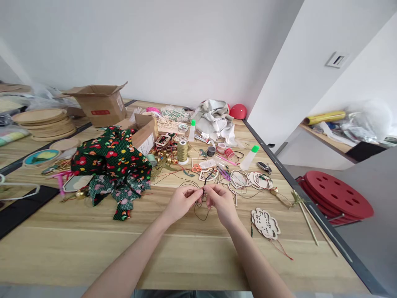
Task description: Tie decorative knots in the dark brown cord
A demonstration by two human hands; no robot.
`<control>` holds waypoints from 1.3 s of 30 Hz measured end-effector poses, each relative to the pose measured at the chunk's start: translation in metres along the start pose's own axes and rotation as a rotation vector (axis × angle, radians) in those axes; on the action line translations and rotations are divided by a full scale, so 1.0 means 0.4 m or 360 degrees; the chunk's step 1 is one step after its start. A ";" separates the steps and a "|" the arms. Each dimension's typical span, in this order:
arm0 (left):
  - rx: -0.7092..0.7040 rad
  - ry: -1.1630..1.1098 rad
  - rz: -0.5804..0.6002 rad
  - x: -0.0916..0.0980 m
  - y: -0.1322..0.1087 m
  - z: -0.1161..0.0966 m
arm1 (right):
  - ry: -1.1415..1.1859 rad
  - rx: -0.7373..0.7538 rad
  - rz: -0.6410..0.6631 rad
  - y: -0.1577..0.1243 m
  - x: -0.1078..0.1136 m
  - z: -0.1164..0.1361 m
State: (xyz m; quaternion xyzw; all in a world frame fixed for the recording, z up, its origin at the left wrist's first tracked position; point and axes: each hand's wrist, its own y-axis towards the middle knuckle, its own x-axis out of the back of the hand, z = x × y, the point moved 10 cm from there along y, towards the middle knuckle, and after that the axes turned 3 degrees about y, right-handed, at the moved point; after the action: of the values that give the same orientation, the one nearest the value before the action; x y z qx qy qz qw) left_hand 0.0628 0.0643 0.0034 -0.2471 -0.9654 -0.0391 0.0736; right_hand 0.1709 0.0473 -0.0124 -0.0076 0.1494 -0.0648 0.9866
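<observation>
The left forearm (133, 256) and right forearm (257, 260) are seen bare, slimly tapered toward the wrists, the left hand (181, 203) and right hand (222, 203) are likewise uncovered, and dark greyish clothing (161, 294) is glimpsed at the bottom centre of the frame.

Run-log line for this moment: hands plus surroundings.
left hand: pinching dark cord; right hand: pinching dark cord; left side: patterned fabric; right side: scalloped wooden tag; beyond: olive thread spool
</observation>
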 end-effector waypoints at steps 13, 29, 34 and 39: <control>-0.0151 -0.0022 -0.0620 0.107 -0.007 -0.009 | -0.0197 0.0240 0.0225 -0.034 -0.045 0.053; 0.0068 -0.0356 -0.0610 0.076 -0.011 0.035 | -0.0662 0.0095 0.0322 -0.030 -0.094 -0.042; 0.0073 -0.0486 -0.0748 0.129 -0.007 0.051 | -0.0605 -0.0234 0.0856 -0.084 -0.161 -0.091; 0.0061 -0.0485 -0.0849 0.175 0.001 0.067 | -0.0592 -0.0592 0.1498 -0.169 -0.193 -0.095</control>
State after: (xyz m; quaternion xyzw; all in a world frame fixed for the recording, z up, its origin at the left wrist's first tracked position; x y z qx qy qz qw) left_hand -0.0009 0.1008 -0.0115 0.0136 -0.9967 -0.0014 -0.0802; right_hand 0.0783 -0.0094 -0.0237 -0.1258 -0.0316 0.4145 0.9008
